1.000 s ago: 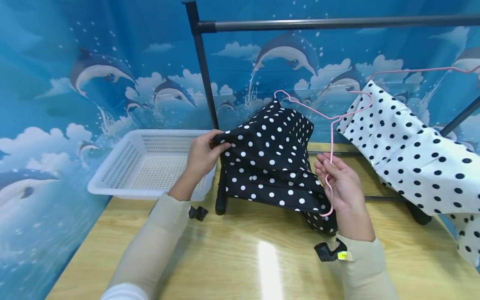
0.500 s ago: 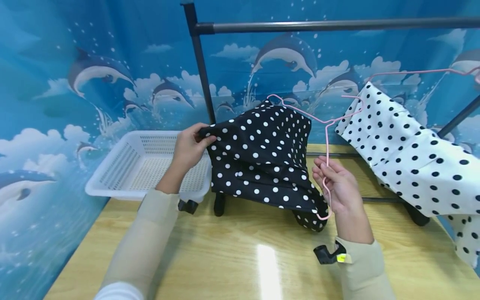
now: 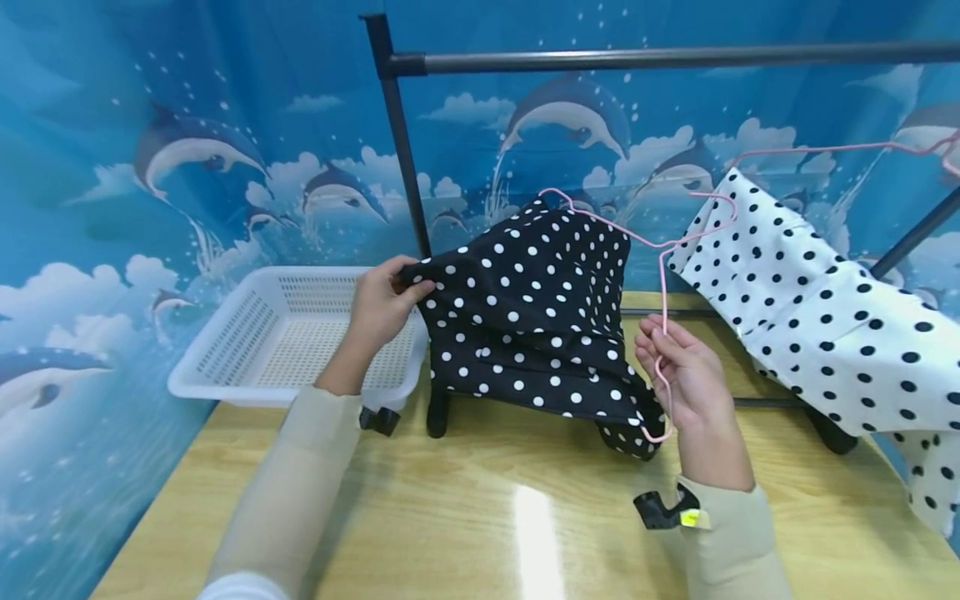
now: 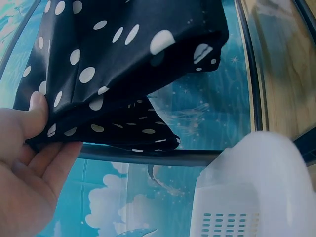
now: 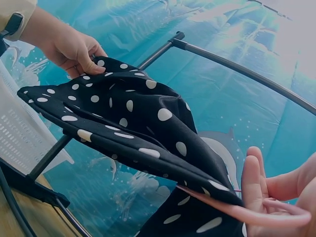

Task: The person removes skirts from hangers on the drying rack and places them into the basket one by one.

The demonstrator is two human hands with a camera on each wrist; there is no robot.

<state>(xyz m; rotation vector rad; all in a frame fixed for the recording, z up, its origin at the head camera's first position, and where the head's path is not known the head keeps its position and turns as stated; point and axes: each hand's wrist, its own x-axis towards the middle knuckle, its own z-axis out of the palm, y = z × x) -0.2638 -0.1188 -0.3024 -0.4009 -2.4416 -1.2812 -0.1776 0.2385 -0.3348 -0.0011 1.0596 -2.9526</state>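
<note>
A black cloth with white polka dots is stretched between my two hands. My left hand pinches its upper left corner between thumb and fingers; the left wrist view shows the thumb on top of the fabric. On the right, my right hand holds a pink wire hanger by one of its arms. The hanger's hook curves off to the upper right. One hanger end shows at the cloth's far top corner, the other pokes out at its lower right. In the right wrist view the hanger runs into the cloth's opening.
A dark metal rack stands behind the cloth. At left sits a white perforated basket. A white cloth with black dots hangs at right on another pink hanger. All stand over a wooden table.
My left hand has drawn the cloth's corner leftward, over the basket's right side, widening the fabric. My right hand has shifted only slightly and keeps its hold on the hanger.
</note>
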